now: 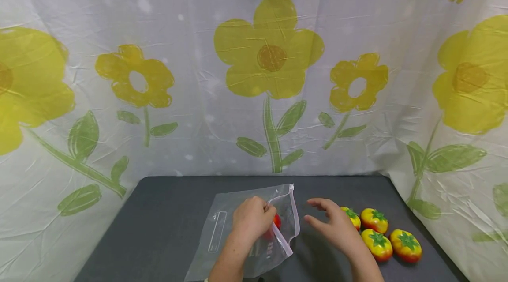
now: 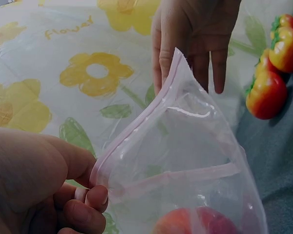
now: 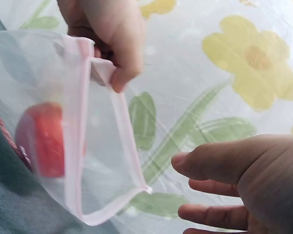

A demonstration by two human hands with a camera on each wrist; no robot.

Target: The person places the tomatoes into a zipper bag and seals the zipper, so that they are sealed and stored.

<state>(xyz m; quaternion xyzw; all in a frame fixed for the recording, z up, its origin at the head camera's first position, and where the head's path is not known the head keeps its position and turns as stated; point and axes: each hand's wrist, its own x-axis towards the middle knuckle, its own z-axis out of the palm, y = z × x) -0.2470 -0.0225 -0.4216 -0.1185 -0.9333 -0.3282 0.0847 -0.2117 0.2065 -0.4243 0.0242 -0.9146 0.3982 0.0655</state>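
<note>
A clear zip bag (image 1: 222, 211) with a pale pink zip edge lies on the dark table, its mouth parted toward the right. My left hand (image 1: 254, 216) pinches the upper lip of that mouth between thumb and fingers. Inside the bag sits a red round fruit (image 3: 45, 139), partly hidden by my left hand in the head view. My right hand (image 1: 335, 224) hovers just right of the bag's mouth, fingers spread and holding nothing. Close beyond it on the right are several yellow-and-red toy persimmons (image 1: 377, 244) with green leafy tops; one is partly covered by my right hand.
The dark grey table (image 1: 158, 224) ends at a white curtain (image 1: 190, 141) printed with yellow flowers, which hangs behind and along both sides. The persimmons stand near the table's right edge.
</note>
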